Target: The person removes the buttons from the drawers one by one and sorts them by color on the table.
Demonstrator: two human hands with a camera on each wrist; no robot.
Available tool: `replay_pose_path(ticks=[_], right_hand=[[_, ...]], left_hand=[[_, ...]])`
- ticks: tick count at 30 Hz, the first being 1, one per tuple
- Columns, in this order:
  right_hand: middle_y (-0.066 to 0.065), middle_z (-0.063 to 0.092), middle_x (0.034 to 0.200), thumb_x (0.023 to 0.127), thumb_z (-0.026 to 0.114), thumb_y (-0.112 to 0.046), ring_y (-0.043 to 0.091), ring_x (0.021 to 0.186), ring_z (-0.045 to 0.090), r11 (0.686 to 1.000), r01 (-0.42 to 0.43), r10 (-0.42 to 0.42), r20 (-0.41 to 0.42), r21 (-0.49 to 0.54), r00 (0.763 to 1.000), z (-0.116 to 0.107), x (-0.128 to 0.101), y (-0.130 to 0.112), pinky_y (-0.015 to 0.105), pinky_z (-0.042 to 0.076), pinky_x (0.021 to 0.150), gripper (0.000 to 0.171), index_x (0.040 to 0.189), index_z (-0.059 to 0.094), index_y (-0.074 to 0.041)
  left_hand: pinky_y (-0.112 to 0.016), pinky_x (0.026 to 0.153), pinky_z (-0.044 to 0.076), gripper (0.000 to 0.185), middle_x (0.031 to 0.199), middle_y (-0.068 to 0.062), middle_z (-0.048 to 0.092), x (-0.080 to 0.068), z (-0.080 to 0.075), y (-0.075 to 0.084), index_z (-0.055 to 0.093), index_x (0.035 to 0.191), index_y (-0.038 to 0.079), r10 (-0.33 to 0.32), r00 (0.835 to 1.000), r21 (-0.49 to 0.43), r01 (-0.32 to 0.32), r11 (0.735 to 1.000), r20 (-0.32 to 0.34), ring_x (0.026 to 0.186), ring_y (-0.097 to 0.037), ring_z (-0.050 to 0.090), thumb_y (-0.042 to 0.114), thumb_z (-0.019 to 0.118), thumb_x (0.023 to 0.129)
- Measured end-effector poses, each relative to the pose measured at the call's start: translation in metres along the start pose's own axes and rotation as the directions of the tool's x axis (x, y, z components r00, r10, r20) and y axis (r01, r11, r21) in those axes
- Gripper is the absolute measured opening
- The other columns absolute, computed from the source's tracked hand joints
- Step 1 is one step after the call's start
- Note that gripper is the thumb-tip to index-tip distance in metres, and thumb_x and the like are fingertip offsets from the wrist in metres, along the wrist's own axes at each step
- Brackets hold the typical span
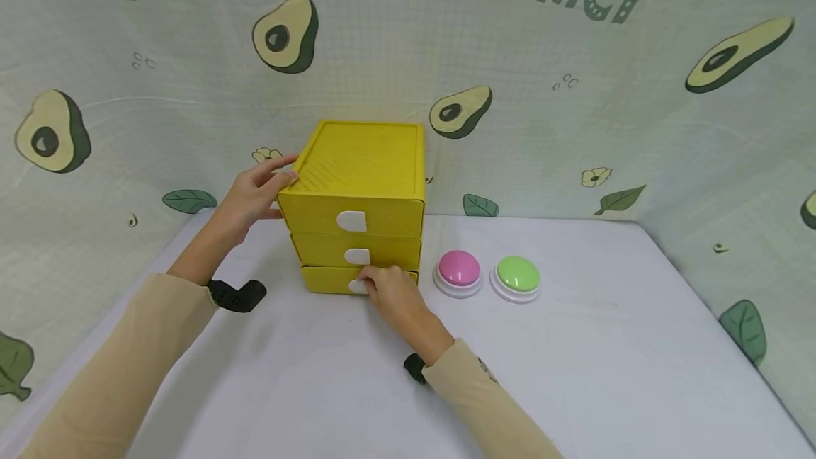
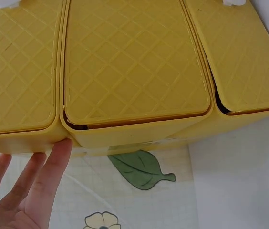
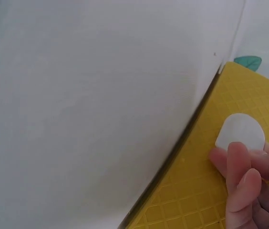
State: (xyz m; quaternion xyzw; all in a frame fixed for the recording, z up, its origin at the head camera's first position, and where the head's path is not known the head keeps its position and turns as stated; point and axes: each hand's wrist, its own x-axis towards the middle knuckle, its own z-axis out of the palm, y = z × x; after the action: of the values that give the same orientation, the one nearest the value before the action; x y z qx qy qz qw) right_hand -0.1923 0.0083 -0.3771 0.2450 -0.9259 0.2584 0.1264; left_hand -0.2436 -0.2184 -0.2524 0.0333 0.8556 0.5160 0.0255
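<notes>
Head view shows our left hand [image 1: 255, 193] resting flat against the upper left side of the cabinet [image 1: 360, 168], fingers straight and holding nothing, the thumb along the top edge. Our right hand [image 1: 395, 299] is low at the front, its fingers [image 3: 239, 167] curled onto the white tab [image 3: 241, 132] of the bottom drawer [image 1: 328, 280], pinching it; that drawer sits just beyond our right fingertips, under the other two, and seems to stand slightly proud of them. We judge the cabinet to be light, stiff plastic with a smooth, rather slippery skin, so it would likely skate on the table [image 1: 605, 360] unless the left palm braces it. The tab is the only real hold on the drawer, small and thin, best taken between thumb and fingertips rather than hooked hard. On the left wrist view the drawer backs show narrow dark gaps at their edges, which suggests a loose fit. Just right of our right fingers sit the pink button [image 1: 458, 269] and green button [image 1: 517, 275], close enough to mind. Toward us from the fingers the table lies open, with room to draw straight back; behind the cabinet the backdrop [image 1: 574, 126] stands close.
</notes>
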Motion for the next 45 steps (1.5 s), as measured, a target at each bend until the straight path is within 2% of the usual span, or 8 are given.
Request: replay_pose_path(ticks=[8,17,27,32,35,40,45], right_hand=[[0.002,0.073,0.084,0.089,0.061,-0.009,0.009,0.058,0.055,1.0,-0.002,0.002,0.01,0.018,1.0,-0.001,0.002,-0.001,0.012,0.044,0.052,0.013,0.095,0.073,-0.011],[0.002,0.072,0.082,0.09,0.06,-0.011,0.008,0.055,0.051,1.0,0.004,-0.004,0.005,0.031,1.0,0.0,0.001,0.0,0.012,0.042,0.05,0.013,0.094,0.073,-0.01],[0.002,0.073,0.085,0.089,0.061,-0.01,0.006,0.054,0.048,0.999,-0.026,0.025,0.036,0.035,0.999,-0.003,0.001,0.0,0.011,0.039,0.048,0.014,0.096,0.073,-0.012],[0.001,0.073,0.085,0.089,0.062,-0.011,0.007,0.055,0.051,0.999,-0.021,0.02,0.037,0.033,0.999,-0.002,0.002,0.0,0.011,0.041,0.05,0.014,0.096,0.073,-0.012],[0.001,0.073,0.085,0.089,0.062,-0.011,0.007,0.056,0.051,0.999,-0.019,0.017,0.033,0.036,0.999,-0.002,0.002,0.001,0.011,0.041,0.05,0.013,0.096,0.073,-0.012],[0.001,0.072,0.084,0.089,0.061,-0.01,0.007,0.055,0.049,0.999,-0.016,0.015,0.033,0.039,0.999,-0.002,0.002,0.001,0.011,0.04,0.049,0.013,0.095,0.073,-0.012],[0.001,0.072,0.081,0.089,0.061,-0.01,0.008,0.054,0.05,0.999,-0.008,0.007,0.022,0.037,1.0,-0.002,0.002,0.0,0.013,0.041,0.05,0.013,0.094,0.073,-0.012]], left_hand=[[-0.047,0.092,0.049,0.06,0.144,-0.014,0.039,-0.001,-0.001,0.002,0.029,0.147,0.029,-0.004,1.0,0.007,0.004,1.0,-0.02,0.114,-0.027,0.052,0.051,0.044,0.093],[-0.034,0.083,0.055,0.057,0.144,-0.01,0.042,-0.001,-0.001,0.005,0.035,0.144,0.03,-0.037,0.998,0.004,0.037,0.999,-0.055,0.094,-0.01,0.058,0.048,0.048,0.092],[-0.026,0.072,0.056,0.055,0.144,-0.01,0.042,0.002,0.0,0.007,0.041,0.141,0.028,-0.064,0.994,-0.042,0.061,0.997,-0.085,0.082,-0.005,0.06,0.044,0.053,0.09],[-0.023,0.069,0.056,0.053,0.138,-0.012,0.047,0.001,-0.002,0.008,0.045,0.139,0.022,-0.008,0.994,-0.017,0.007,1.0,-0.107,0.077,0.0,0.061,0.041,0.055,0.09],[-0.022,0.069,0.056,0.052,0.133,-0.013,0.052,0.001,-0.003,0.01,0.048,0.137,0.019,0.022,0.992,0.03,-0.018,0.999,-0.128,0.076,0.001,0.061,0.04,0.056,0.09],[-0.021,0.066,0.056,0.048,0.125,-0.014,0.059,0.0,-0.002,0.014,0.053,0.133,0.018,0.048,0.984,0.129,-0.026,0.991,-0.172,0.075,-0.002,0.062,0.037,0.057,0.089],[-0.021,0.063,0.056,0.046,0.118,-0.016,0.063,-0.001,-0.001,0.019,0.055,0.131,0.015,0.096,0.975,0.189,-0.058,0.98,-0.2,0.072,-0.006,0.063,0.03,0.058,0.088]])
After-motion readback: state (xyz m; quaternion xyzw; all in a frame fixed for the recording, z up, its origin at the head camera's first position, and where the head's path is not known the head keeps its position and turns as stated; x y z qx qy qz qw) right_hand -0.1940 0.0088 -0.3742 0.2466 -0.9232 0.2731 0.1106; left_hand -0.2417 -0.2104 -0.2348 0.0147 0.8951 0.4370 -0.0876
